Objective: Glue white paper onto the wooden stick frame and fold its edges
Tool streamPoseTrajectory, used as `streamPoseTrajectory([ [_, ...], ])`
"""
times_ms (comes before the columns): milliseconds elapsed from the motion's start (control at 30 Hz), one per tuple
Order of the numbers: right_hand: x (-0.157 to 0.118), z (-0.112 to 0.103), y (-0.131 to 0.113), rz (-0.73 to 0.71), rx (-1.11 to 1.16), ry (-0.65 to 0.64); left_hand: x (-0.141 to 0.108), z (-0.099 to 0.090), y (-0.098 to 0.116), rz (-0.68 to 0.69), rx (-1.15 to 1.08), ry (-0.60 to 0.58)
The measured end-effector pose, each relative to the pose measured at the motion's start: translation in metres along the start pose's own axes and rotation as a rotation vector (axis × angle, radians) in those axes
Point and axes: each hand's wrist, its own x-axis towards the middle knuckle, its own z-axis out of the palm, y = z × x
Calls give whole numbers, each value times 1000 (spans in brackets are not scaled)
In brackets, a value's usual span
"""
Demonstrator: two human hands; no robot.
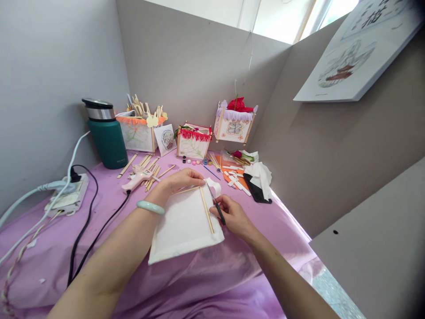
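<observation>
Left hand (pixel 191 177): fingertips pinched together on one end of a white strip (pixel 214 186), over the far edge of the white panel; pale green bangle (pixel 150 207) at the wrist. Right hand (pixel 230 213): fingers curled round the dark handles of the scissors (pixel 219 212), blades directed away and leftward to the strip, beside the left fingertips. White panel (pixel 186 228): flat on the counter (pixel 265 235), between the two forearms, mostly nearer the wearer than the left hand. Long wooden stick (pixel 206 210): on the panel, just left of the right hand. Second wooden stick (pixel 187 190): at the panel's far edge, just below the left hand, partly covered. Pink glue gun (pixel 137 180): left of the left hand, black cord running toward the wearer. Loose wooden sticks (pixel 152 173): around and beyond the glue gun. Blue brush (pixel 211 172): just beyond the left hand, to its right. Paint pots (pixel 193 162): in a row, beyond the left hand. White pieces (pixel 236 180): on orange sheets, beyond the right hand. Crumpled tissue (pixel 261 177): on a black item (pixel 256 191), beyond and right of the right hand. Red-fringed box (pixel 193 144): beyond the left hand. Teal bottle (pixel 108 141): upright, far left of the left hand. White power strip (pixel 70 195): well left of the left hand.
</observation>
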Motion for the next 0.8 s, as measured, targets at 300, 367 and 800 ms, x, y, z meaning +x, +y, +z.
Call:
streamPoseTrajectory([
  [300,14,-43,13,185,-731,162,8,-11,-14,-50,276,201],
  [367,14,-59,21,225,-884,141,10,-15,-19,-74,298,215],
  [800,-1,-71,12,55,-1012,218,-40,-34,-6,-309,846,350],
])
